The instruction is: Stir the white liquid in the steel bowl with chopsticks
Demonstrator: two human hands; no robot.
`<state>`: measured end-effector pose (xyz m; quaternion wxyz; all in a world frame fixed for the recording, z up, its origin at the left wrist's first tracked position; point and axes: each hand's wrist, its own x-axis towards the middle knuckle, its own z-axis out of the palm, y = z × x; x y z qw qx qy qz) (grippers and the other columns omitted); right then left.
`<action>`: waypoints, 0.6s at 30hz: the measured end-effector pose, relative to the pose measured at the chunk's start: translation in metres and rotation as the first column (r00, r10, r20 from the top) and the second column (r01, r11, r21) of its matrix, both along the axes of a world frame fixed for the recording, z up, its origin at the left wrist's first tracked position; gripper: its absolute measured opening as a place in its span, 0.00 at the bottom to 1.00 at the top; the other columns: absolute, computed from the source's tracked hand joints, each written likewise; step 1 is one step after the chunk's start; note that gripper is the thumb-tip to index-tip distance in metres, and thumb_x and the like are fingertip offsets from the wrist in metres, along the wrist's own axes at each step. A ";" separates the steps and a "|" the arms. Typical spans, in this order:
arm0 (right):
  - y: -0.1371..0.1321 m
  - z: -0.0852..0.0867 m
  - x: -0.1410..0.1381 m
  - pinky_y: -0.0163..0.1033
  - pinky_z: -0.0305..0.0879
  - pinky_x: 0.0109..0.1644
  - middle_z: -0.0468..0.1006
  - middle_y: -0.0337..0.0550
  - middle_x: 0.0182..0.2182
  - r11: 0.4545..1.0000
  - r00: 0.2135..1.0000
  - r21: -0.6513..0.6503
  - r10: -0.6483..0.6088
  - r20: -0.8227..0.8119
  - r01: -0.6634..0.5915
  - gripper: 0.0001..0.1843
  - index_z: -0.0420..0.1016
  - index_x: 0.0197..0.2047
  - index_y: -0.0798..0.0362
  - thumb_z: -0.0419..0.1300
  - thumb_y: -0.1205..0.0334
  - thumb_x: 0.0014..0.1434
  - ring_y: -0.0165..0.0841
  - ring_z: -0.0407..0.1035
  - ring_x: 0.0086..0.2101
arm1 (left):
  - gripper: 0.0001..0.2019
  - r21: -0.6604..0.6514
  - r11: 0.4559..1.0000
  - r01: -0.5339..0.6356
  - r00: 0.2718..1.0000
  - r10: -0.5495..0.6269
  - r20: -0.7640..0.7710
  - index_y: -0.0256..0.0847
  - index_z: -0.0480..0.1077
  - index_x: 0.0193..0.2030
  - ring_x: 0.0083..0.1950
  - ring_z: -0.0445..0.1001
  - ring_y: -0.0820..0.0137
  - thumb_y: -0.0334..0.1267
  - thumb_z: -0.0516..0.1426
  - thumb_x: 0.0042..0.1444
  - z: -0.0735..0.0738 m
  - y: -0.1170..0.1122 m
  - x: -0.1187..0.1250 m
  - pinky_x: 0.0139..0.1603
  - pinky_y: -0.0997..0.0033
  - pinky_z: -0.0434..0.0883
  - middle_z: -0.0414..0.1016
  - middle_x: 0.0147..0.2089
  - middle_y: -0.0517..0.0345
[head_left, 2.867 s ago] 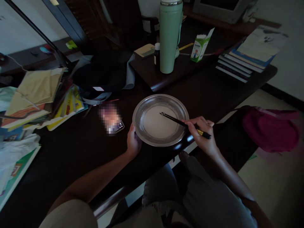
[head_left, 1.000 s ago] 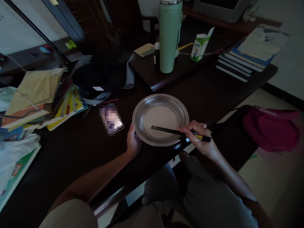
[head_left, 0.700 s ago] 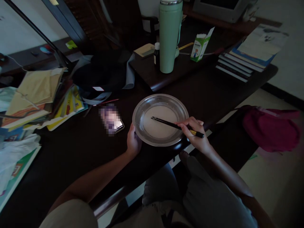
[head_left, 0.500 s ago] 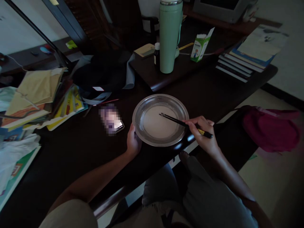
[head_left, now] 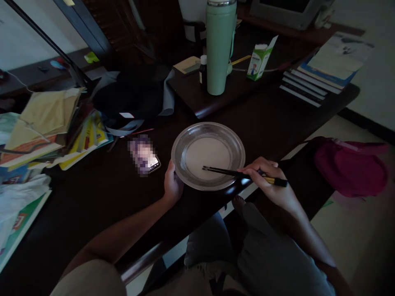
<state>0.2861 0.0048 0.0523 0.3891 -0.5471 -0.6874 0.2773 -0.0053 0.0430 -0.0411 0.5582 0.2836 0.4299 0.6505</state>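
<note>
A round metal bowl (head_left: 237, 152) stands near the front edge of the dark table, with a pale, whitish mixture (head_left: 208, 156) across its bottom. My left hand (head_left: 173, 183) grips the bowl's left rim, thumb against the outside and the other fingers hidden below. In my right hand (head_left: 268, 179) is a pair of black chopsticks (head_left: 226, 170) with gold bands near the thick ends. Their tips reach over the bowl's right side and touch or hover just above the mixture; which of the two I cannot tell.
Left of the bowl lies a phone (head_left: 144, 155). Behind stand a green tumbler (head_left: 218, 53), a small dark bottle (head_left: 203, 70) and a green-white box (head_left: 259, 61). Books (head_left: 327, 70) are stacked at right, papers (head_left: 40, 119) at left. A black bag (head_left: 129, 90) rests beyond the phone.
The chopstick tips have moved toward me and slightly left within the bowl. My right hand has shifted right and a little nearer. The left hand and bowl stay put.
</note>
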 end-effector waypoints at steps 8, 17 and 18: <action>0.021 -0.037 -0.023 0.54 0.63 0.51 0.89 0.39 0.36 0.991 0.999 0.132 -0.036 -0.001 0.036 0.19 0.82 0.37 0.42 0.58 0.44 0.76 0.40 0.79 0.39 | 0.19 -0.013 1.000 -0.014 1.000 0.014 0.009 0.44 0.83 0.49 0.61 0.83 0.52 0.56 0.66 0.60 0.001 -0.001 0.003 0.67 0.50 0.77 0.88 0.52 0.53; 0.016 -0.029 -0.006 0.53 0.60 0.51 0.89 0.38 0.35 0.956 0.970 0.202 -0.230 0.074 0.211 0.17 0.82 0.35 0.43 0.60 0.48 0.74 0.40 0.79 0.37 | 0.19 -0.013 1.000 0.002 1.000 -0.002 -0.018 0.45 0.83 0.51 0.61 0.83 0.53 0.56 0.63 0.63 -0.004 -0.003 0.002 0.67 0.51 0.77 0.87 0.55 0.52; 0.014 -0.026 -0.004 0.53 0.61 0.50 0.89 0.38 0.35 0.953 0.966 0.197 -0.247 0.075 0.228 0.17 0.82 0.35 0.44 0.60 0.48 0.74 0.39 0.79 0.36 | 0.19 -0.005 1.000 0.001 1.000 -0.001 -0.018 0.45 0.83 0.51 0.61 0.83 0.53 0.56 0.63 0.63 -0.004 -0.002 0.001 0.67 0.51 0.77 0.87 0.55 0.52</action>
